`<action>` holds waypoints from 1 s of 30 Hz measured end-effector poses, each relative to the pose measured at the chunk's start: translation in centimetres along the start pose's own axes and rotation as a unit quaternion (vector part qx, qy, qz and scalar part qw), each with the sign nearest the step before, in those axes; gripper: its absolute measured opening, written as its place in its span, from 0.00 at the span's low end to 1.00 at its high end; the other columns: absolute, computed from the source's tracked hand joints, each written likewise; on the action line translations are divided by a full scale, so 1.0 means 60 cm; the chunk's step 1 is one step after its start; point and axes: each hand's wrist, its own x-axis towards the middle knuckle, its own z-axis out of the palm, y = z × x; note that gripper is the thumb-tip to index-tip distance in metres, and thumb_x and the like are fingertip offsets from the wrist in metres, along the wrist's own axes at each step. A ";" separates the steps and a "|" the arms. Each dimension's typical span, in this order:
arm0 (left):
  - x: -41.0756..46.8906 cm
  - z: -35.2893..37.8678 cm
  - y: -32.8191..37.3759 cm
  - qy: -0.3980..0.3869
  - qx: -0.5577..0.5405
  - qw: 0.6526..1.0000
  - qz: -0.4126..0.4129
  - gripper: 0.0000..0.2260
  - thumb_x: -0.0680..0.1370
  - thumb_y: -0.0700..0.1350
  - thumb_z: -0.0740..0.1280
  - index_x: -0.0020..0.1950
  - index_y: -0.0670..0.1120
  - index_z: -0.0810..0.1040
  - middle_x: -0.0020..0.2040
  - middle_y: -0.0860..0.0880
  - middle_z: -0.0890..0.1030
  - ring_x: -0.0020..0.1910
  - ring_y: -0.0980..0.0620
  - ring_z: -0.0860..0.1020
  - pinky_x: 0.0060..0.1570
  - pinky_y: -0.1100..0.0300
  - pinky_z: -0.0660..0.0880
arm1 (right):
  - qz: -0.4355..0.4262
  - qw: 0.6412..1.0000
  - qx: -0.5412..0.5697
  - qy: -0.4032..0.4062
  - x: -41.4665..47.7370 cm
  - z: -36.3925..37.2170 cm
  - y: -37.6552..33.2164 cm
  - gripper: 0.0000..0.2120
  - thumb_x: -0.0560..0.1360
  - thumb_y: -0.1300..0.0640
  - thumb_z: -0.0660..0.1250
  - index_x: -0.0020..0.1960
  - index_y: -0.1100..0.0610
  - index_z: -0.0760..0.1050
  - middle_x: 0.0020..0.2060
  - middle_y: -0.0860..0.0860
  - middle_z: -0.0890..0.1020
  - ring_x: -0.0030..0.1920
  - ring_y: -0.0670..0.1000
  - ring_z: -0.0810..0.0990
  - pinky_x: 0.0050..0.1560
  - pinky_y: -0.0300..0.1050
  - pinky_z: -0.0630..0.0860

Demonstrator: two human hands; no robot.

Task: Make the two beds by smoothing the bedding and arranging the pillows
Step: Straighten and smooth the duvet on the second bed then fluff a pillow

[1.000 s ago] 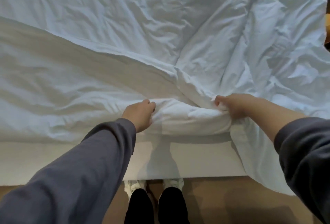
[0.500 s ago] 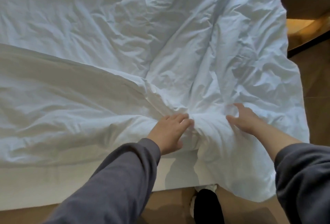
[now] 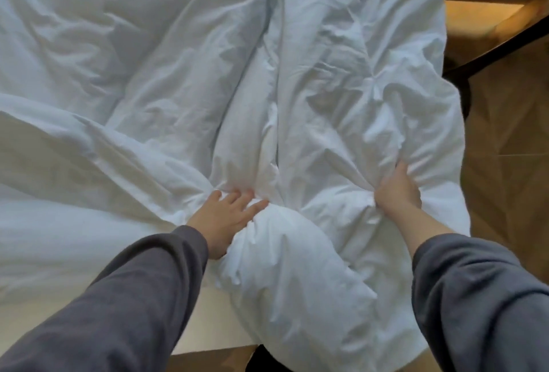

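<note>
A crumpled white duvet (image 3: 341, 89) covers the bed and bunches into a thick fold that hangs over the near edge between my arms. My left hand (image 3: 225, 217) lies on the left side of that bunch with fingers straight and spread, pressing the fabric. My right hand (image 3: 398, 190) is at the bunch's right side, fingers sunk into the cloth and gripping a fold near the duvet's right edge. The white bottom sheet (image 3: 59, 223) shows at the lower left. No pillow is in view.
The mattress side (image 3: 214, 330) runs along the near edge. Brown patterned floor (image 3: 505, 164) lies to the right of the bed. A dark curved furniture edge (image 3: 490, 48) and a lit wooden surface (image 3: 481, 12) stand at the upper right.
Both hands let go of the rolled edge they held a second ago and shifted right. The left hand flattened onto the bunch; the right hand reached out and took hold of a fold.
</note>
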 end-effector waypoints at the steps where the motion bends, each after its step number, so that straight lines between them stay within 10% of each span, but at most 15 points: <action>1: 0.003 -0.002 -0.001 0.002 -0.010 1.000 0.005 0.39 0.76 0.49 0.64 0.79 0.52 0.43 0.76 0.47 0.55 0.73 0.46 0.60 0.69 0.49 0.59 | -0.051 0.995 -0.079 0.013 0.006 -0.002 0.008 0.27 0.76 0.63 0.62 0.74 0.56 0.59 0.59 0.63 0.76 0.58 0.65 0.76 0.54 0.55 0.74; 6: 0.000 -0.006 0.013 -0.008 -0.051 0.996 0.066 0.33 0.73 0.61 0.63 0.75 0.53 0.57 0.64 0.51 0.71 0.63 0.49 0.72 0.63 0.50 0.63 | -0.073 0.933 -0.352 -0.016 0.014 -0.083 0.135 0.16 0.80 0.63 0.54 0.66 0.58 0.69 0.58 0.58 0.77 0.58 0.59 0.77 0.51 0.50 0.74; 13: -0.030 0.001 0.028 -0.002 -0.049 0.997 0.065 0.41 0.70 0.67 0.65 0.76 0.52 0.54 0.68 0.49 0.69 0.67 0.47 0.70 0.69 0.46 0.58 | 0.001 0.980 -0.186 -0.078 -0.016 -0.056 0.111 0.28 0.79 0.60 0.60 0.76 0.62 0.56 0.72 0.61 0.64 0.66 0.63 0.71 0.61 0.55 0.71; 20: -0.058 -0.005 0.027 0.031 -0.083 0.995 0.046 0.32 0.73 0.62 0.64 0.73 0.53 0.59 0.62 0.50 0.72 0.61 0.47 0.72 0.65 0.49 0.61 | -0.083 0.973 -0.175 -0.124 -0.121 -0.006 0.031 0.45 0.75 0.46 0.66 0.78 0.44 0.36 0.73 0.61 0.57 0.67 0.64 0.68 0.59 0.60 0.71; 30: -0.030 0.048 0.012 0.114 -0.087 0.989 0.047 0.32 0.73 0.62 0.63 0.74 0.55 0.58 0.65 0.52 0.69 0.66 0.49 0.68 0.70 0.46 0.56 | -0.245 0.897 -0.366 -0.030 -0.089 0.064 0.019 0.15 0.79 0.66 0.55 0.61 0.59 0.75 0.55 0.56 0.80 0.56 0.59 0.80 0.53 0.50 0.75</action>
